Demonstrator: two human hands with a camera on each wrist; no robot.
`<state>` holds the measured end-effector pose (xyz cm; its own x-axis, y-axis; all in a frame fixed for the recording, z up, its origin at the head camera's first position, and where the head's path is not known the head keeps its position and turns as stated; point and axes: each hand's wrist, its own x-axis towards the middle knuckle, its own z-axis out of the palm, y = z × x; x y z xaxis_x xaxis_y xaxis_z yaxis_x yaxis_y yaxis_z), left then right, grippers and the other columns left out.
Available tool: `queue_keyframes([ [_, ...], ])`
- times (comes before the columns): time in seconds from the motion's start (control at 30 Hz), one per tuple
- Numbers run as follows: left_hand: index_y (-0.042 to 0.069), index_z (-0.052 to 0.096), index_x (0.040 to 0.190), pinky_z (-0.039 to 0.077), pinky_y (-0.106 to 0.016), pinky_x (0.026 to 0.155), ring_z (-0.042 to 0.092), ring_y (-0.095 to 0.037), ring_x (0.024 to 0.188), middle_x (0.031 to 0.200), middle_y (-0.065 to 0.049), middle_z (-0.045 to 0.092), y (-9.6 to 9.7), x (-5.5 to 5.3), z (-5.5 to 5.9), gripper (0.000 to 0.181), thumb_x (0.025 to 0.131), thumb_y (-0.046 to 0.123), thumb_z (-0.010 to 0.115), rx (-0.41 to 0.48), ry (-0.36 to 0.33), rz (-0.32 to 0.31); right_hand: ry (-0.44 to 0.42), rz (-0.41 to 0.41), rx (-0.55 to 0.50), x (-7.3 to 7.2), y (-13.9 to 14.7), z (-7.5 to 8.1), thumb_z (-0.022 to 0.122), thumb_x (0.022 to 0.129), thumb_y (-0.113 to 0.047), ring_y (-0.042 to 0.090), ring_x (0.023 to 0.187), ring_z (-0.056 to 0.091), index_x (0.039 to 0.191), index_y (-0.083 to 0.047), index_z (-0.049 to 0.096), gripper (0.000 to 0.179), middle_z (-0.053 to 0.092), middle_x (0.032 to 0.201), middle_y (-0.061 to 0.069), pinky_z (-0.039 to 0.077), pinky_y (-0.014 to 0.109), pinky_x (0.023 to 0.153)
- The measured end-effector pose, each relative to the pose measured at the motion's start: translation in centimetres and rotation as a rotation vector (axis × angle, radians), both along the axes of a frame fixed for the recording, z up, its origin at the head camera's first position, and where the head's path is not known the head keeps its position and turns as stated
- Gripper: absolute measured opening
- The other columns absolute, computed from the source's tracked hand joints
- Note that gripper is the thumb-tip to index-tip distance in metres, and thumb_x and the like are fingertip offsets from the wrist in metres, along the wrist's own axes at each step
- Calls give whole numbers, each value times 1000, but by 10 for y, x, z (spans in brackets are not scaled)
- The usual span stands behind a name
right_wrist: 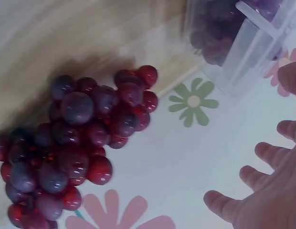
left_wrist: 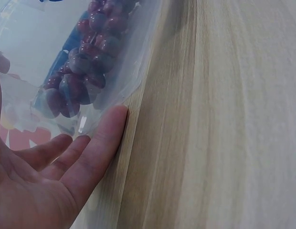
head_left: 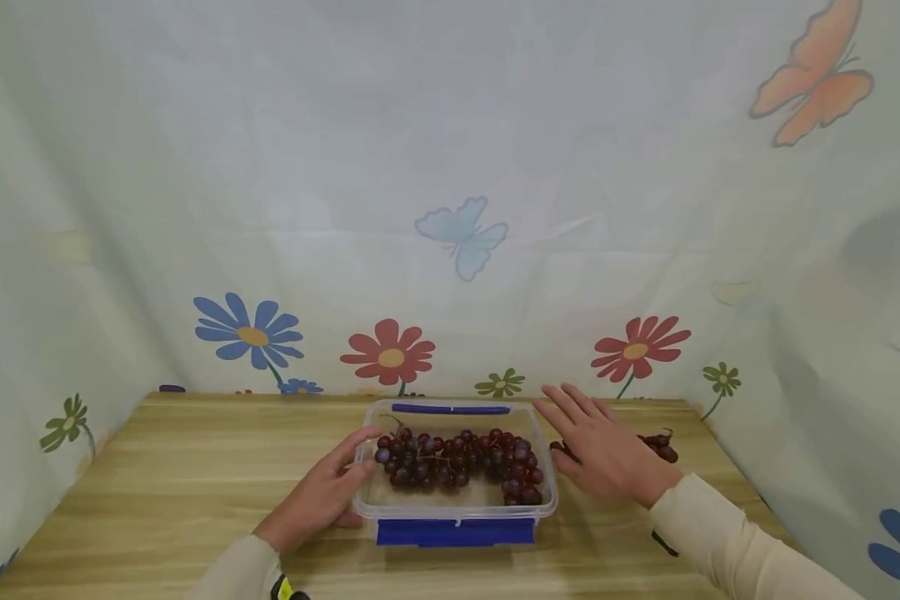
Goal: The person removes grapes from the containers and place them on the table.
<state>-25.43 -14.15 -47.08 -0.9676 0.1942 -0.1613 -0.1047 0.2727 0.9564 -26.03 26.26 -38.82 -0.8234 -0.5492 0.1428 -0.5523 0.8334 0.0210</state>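
A clear plastic food container point(head_left: 453, 510) with blue side strips stands in the middle of the table, and dark red grapes point(head_left: 457, 457) lie inside it. My left hand point(head_left: 322, 492) touches the container's left end; the left wrist view shows extended fingers point(left_wrist: 98, 152) against the clear wall. To the right of the container, my right hand point(head_left: 600, 450) is held with its fingers spread straight, gripping nothing. Another bunch of grapes point(right_wrist: 76, 138) lies on the table by that hand. In the head view the hand covers most of this bunch point(head_left: 663, 447).
The wooden table point(head_left: 210, 483) reaches back to a hanging pale cloth point(head_left: 330, 208) printed with flowers and butterflies. A small dark object point(head_left: 172, 388) sits at the table's far left corner. Cloth also hangs along both sides.
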Motion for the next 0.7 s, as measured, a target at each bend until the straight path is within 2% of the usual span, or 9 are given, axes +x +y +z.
queue_keyframes([
  [0.07, 43, 49, 149, 64, -45, 59, 37, -51, 149, 173, -19, 21, 1, -1, 1, 45, 108, 26, 54, -2, 4, 6, -3, -5, -11, 0, -3, 4, 59, 105, -33, 40, 159, 26, 164, -18, 32, 66, 28, 173, 10, 30, 69, 122],
  [0.2, 40, 48, 150, 64, -46, 59, 51, -48, 137, 172, -21, 24, 2, 0, 1, 46, 108, 24, 54, -4, -1, 7, -35, 12, -16, 1, -11, 10, 56, 106, -45, 41, 160, 23, 165, -19, 30, 70, 25, 174, 10, 28, 70, 123],
  [0.3, 39, 48, 151, 64, -46, 58, 55, -44, 133, 171, -21, 26, 2, 0, 0, 46, 108, 23, 54, -1, -3, 5, -76, 12, -17, 1, -18, 11, 50, 106, -55, 39, 162, 19, 166, -21, 26, 73, 22, 175, 8, 24, 70, 125],
  [0.53, 39, 48, 151, 63, -47, 57, 44, -50, 144, 172, -22, 22, 4, -1, 0, 46, 108, 25, 55, 0, 4, -4, -124, 22, -1, -1, -32, 14, 48, 105, -60, 37, 163, 14, 166, -22, 26, 75, 21, 175, 9, 20, 68, 127],
  [0.7, 39, 49, 150, 64, -46, 58, 50, -47, 138, 171, -21, 26, 4, -2, 1, 46, 107, 24, 55, -7, -6, 18, -89, 70, 26, -5, -44, 18, 50, 104, -60, 38, 162, 18, 166, -19, 26, 78, 24, 174, 10, 24, 67, 127],
])
